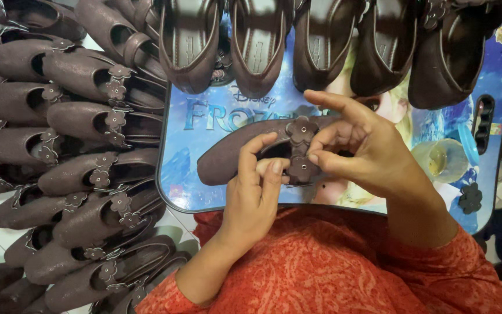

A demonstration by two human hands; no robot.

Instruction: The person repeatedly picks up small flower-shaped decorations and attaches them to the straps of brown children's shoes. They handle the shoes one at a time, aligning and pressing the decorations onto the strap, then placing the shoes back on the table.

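Even indoor light, soft shadows, sharp centre, edges bowed.

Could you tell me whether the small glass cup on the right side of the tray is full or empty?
Nearly empty: the glass cup is see-through, with only a little yellowish residue at its bottom.

Person wears red-orange garment with fine mottled lighter print; sleeves (437,273) reach the forearms. Left hand (254,192) and right hand (361,145) bare: no rings, no gloves, no watch visible
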